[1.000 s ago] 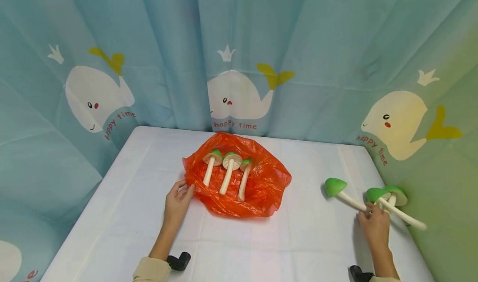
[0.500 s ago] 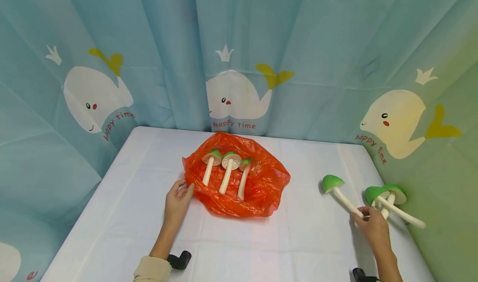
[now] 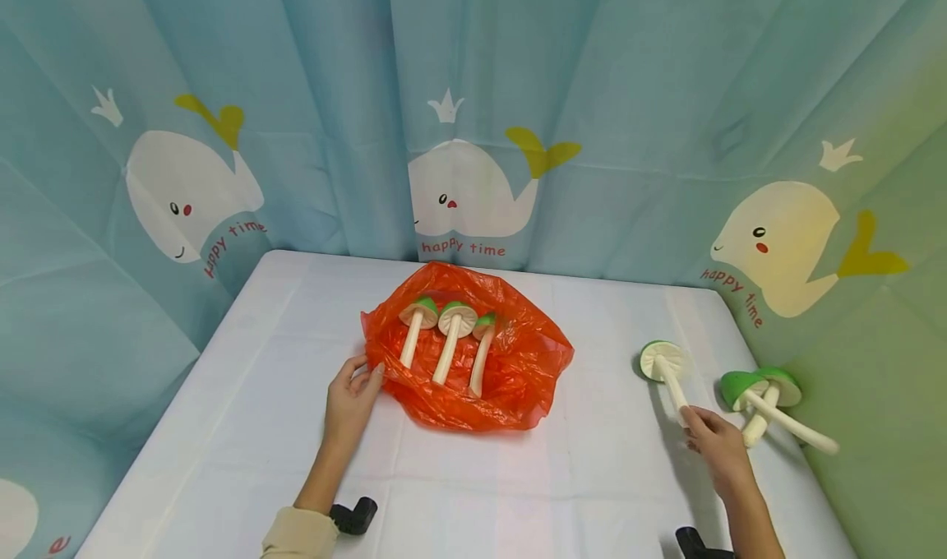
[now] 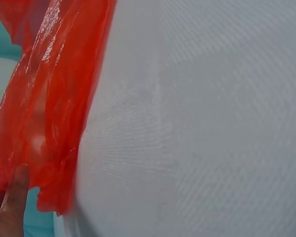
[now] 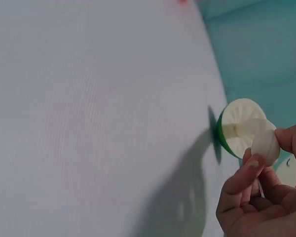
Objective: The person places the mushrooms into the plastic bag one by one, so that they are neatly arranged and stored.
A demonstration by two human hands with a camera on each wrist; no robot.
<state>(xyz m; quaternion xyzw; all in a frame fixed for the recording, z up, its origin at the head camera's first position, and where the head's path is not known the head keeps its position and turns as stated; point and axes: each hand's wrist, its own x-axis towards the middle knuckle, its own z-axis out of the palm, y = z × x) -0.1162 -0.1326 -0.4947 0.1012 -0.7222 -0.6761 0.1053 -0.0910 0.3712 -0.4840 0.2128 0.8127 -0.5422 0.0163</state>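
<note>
Three toy mushrooms with green caps and white stems lie on an opened-out red plastic bag (image 3: 528,353); the middle mushroom (image 3: 450,345) sits between the other two. At the bag's left edge my left hand (image 3: 348,407) pinches the plastic between thumb and fingers; the left wrist view shows the thumb (image 4: 18,185) over the red film. To the right, my right hand (image 3: 719,452) holds a similar mushroom (image 3: 664,363) by the lower end of its stem. Its cap's pale underside is turned toward me, and the right wrist view shows the stem end (image 5: 265,148) between the fingertips.
Two more mushrooms lie crossed near the table's right edge, just beyond my right hand; the front one's cap (image 3: 740,388) overlaps the other cap (image 3: 786,388). A white cloth covers the table (image 3: 533,493). A blue whale-print curtain (image 3: 636,131) hangs close behind it.
My right hand has drawn the mushroom leftward and toward me, away from the crossed pair. The mushroom has turned so its cap's underside shows. My left hand and the bag stay put.
</note>
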